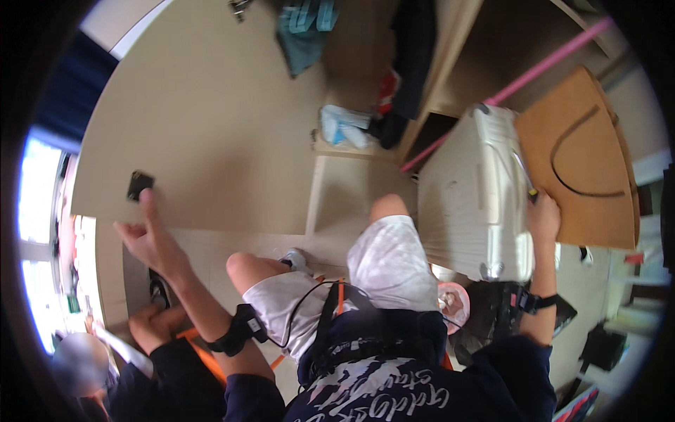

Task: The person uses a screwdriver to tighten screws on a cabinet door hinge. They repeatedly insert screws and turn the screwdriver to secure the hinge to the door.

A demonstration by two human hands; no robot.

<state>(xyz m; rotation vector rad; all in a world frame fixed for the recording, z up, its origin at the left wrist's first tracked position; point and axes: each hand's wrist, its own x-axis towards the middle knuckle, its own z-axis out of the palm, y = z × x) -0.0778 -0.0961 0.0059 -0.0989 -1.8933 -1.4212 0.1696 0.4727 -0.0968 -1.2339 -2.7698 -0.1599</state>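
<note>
My left hand (151,239) is at the cabinet door (232,126), thumb stretched up to the lower edge of a small black square handle (140,186). Its fingers are loosely bent and apart, gripping nothing. On the right, my right hand (544,219) is closed around what looks like a screwdriver (532,193), with a black-and-yellow handle and a thin shaft pointing away from me. That hand is between a silver suitcase (503,197) and a brown paper bag (580,169) with a dark cord handle. The palm side of the right hand is hidden.
The large door stands open, with a metal hinge (240,10) at its top. Inside the cabinet are a white-and-blue packet (344,126) and dark hanging clothes (413,56). A pink pole (548,62) slants behind the suitcase. A pink bin (453,307) stands by my leg; another person (140,366) sits at left.
</note>
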